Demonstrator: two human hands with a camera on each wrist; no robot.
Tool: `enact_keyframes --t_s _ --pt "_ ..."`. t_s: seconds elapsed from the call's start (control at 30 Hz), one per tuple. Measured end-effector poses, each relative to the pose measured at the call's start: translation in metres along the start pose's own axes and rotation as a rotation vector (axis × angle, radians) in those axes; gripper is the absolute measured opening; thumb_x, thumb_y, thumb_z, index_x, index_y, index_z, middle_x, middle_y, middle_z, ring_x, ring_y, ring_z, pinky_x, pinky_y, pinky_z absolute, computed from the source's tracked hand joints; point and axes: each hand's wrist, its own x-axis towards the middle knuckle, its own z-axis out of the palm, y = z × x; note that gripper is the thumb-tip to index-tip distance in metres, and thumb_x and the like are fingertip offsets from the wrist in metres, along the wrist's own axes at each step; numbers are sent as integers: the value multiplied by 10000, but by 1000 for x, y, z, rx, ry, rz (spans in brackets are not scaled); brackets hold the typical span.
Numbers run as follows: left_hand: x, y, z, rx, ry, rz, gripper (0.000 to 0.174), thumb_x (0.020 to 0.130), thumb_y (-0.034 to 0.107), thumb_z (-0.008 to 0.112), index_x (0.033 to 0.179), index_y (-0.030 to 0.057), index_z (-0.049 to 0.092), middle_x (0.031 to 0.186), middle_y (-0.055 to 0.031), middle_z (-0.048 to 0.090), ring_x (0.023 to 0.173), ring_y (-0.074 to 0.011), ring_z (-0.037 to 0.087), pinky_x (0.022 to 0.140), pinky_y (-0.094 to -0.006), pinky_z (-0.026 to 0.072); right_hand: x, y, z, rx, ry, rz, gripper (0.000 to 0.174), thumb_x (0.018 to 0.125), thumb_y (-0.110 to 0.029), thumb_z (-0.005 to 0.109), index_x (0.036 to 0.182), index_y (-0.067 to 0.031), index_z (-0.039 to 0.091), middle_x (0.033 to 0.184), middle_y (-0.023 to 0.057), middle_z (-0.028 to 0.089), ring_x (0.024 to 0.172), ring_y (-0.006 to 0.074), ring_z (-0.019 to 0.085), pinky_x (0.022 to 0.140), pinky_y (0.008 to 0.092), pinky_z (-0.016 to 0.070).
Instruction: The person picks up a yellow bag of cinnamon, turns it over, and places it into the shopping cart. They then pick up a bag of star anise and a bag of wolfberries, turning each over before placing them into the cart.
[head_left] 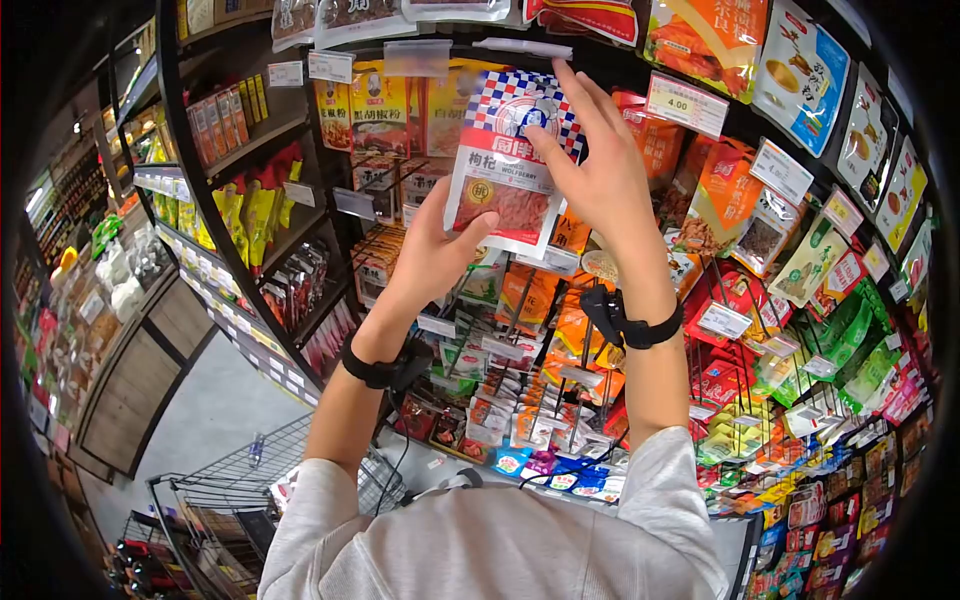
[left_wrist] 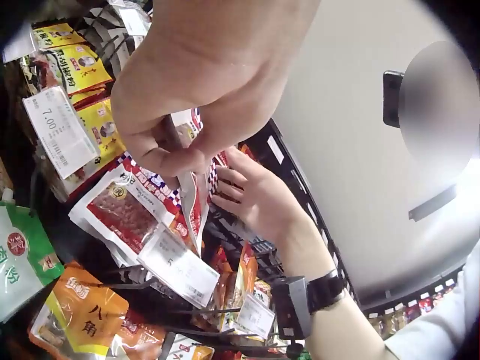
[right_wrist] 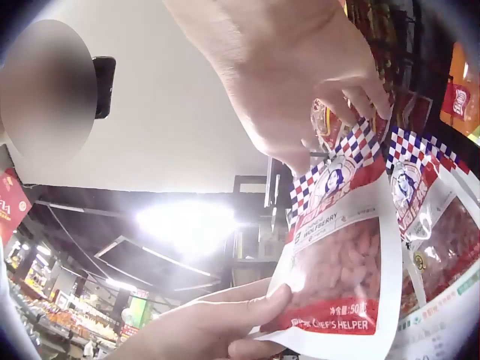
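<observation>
A wolfberry pouch (head_left: 510, 185) with a blue, red and white checked top is held up before the hanging rack. My left hand (head_left: 440, 245) pinches its lower left edge, thumb on the front; the right wrist view shows that thumb on the pouch (right_wrist: 337, 262) near its bottom corner. At the pouch's top right is my right hand (head_left: 600, 150), thumb on the checked part and fingers reaching up to the hook's white label holder (head_left: 525, 47). Another pouch of the same kind (right_wrist: 435, 225) hangs right behind it.
Yellow pepper packets (head_left: 380, 110) hang left of the pouch. Hooks with orange and red spice bags (head_left: 735, 195) fill the right side, with price tags (head_left: 688, 104) sticking out. A wire shopping cart (head_left: 215, 490) stands at the lower left. Dark shelving (head_left: 255, 135) rises at the left.
</observation>
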Motion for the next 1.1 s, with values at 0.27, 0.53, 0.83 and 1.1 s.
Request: enact_keyframes --t_s 0.27,0.53,0.83,1.1 --pt "11 4 0 -54 -7 14 490 918 59 635 1364 -2 440 1159 -89 616 1032 -130 586 867 -274 484 24 9 10 -92 41 -102 631 853 -234 666 1445 -234 446 1169 120 641 1072 341 593 908 432 490" --pt "22 7 2 -142 10 151 670 920 10 592 1512 52 280 1338 -120 535 1121 -123 543 876 -256 475 33 19 25 -278 116 -171 659 853 -200 683 1460 -257 433 1070 84 678 1003 285 622 844 399 510" --pt "33 -18 4 -6 16 170 666 944 52 600 1530 151 299 936 5 602 572 -2 411 476 -192 344 30 27 35 -319 61 -129 822 825 -205 717 1522 -266 287 1037 52 717 938 289 664 896 426 521" --pt "45 -21 13 -18 34 57 580 938 86 624 1472 127 401 860 15 579 544 -15 431 474 -215 367 30 28 36 -412 -7 -126 991 762 -135 755 1548 -221 158 1084 129 679 967 345 644 959 467 489"
